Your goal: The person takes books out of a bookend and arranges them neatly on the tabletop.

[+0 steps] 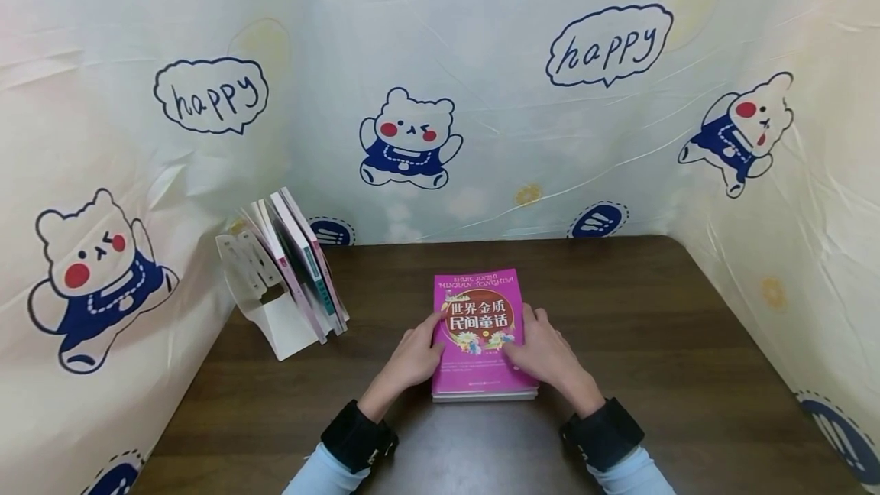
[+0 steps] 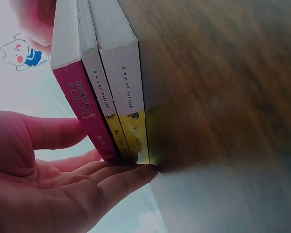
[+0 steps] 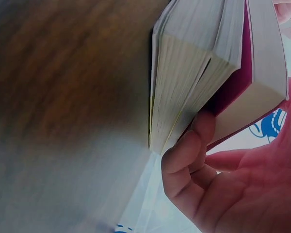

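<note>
A magenta paperback book (image 1: pixel 481 373) with Chinese lettering lies on top of a small stack in front of me. Two white-and-yellow books (image 2: pixel 123 87) make up the rest of it, their spines facing my left hand (image 1: pixel 415 354). That hand lays its fairly straight fingers (image 2: pixel 121 182) against the spines, thumb beside the magenta spine. On the opposite side, my right hand (image 1: pixel 550 354) has its thumb over the magenta cover. Its curled fingers (image 3: pixel 184 155) grip the magenta book's lower edge, where a gap shows above the lower books' page edges (image 3: pixel 179 82).
At the back left of the brown table (image 1: pixel 619 304), a white book stand (image 1: pixel 289 327) holds several leaning books (image 1: pixel 302 258). A curtain (image 1: pixel 495 121) printed with cartoon bears surrounds the table at the back and sides.
</note>
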Demonstrator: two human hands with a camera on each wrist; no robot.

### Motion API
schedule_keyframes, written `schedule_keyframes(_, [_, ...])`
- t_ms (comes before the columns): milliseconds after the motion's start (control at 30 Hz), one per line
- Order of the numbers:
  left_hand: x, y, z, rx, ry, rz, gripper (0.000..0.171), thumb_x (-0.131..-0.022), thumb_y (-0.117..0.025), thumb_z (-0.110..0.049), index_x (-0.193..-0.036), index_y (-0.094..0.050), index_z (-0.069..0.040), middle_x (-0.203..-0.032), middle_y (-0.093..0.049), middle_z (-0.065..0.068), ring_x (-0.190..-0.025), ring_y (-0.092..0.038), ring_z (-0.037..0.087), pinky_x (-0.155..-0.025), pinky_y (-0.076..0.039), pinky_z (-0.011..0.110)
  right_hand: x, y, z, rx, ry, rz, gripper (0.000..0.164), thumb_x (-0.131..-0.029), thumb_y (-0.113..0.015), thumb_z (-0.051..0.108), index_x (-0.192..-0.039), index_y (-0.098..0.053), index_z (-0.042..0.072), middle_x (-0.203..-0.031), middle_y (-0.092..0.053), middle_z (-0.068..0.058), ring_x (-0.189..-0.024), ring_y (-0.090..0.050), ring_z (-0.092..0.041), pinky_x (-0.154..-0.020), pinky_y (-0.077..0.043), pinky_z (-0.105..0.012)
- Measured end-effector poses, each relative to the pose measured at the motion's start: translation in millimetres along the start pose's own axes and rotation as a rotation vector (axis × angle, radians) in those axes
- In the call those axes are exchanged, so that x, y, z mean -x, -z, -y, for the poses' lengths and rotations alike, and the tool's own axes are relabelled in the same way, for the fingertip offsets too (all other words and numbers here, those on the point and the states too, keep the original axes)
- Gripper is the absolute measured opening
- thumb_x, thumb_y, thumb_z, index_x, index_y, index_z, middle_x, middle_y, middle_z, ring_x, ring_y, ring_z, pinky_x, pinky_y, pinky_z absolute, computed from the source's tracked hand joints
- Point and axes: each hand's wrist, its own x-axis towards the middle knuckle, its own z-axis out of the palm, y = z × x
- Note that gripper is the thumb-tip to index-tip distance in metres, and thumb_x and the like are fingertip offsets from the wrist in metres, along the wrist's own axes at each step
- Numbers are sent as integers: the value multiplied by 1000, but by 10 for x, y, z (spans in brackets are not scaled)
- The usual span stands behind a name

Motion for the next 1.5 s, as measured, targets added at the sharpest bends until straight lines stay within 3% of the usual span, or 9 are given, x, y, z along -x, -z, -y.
schedule_keyframes(333, [19, -1, 38, 19, 12, 19, 52, -107, -53, -7, -157, -40, -2, -157, -48, 30, -142, -48, 45, -113, -44, 64, 24, -5, 11, 11, 3, -1, 99, -87, -77, 33, -163, -24, 0, -152, -45, -26, -110, -62, -35, -94, -59, -60])
schedule_keyframes(833, [5, 17, -29, 15, 25, 25, 53, -107, -54, -6, -157, -38, 2, -156, -48, 32, -139, -51, 45, -111, -46, 63, 43, -9, 4, 78, 45, -35, 87, -88, -76, 32, -159, -38, -1, -140, -53, -25, -97, -65, -31, -86, -62, -53])
schedule_keyframes(1100, [-4, 15, -11, 11, 13, 28, 52, -106, -54, -5, -156, -40, 0, -156, -49, 31, -141, -47, 46, -113, -44, 64, 70, -30, 1, 91, 35, -36, 84, -90, -75, 31, -158, -38, -1, -138, -53, -25, -92, -64, -29, -79, -61, -47])
schedule_keyframes(1333, [0, 10, 9, 19, 34, 45, 54, -107, -55, -8, -159, -39, -5, -159, -47, 29, -143, -47, 45, -112, -45, 64, 90, -56, -3, 60, 42, -20, 80, -93, -73, 26, -158, -37, -4, -132, -51, -25, -81, -61, -24, -64, -57, -36])
schedule_keyframes(1500, [6, 16, 10, 27, 26, 48, 55, -106, -56, -8, -159, -39, -5, -158, -47, 29, -140, -49, 45, -110, -47, 64, 93, -68, -10, 76, 56, -27, 79, -93, -73, 26, -157, -38, -5, -133, -51, -26, -82, -62, -25, -64, -57, -37])
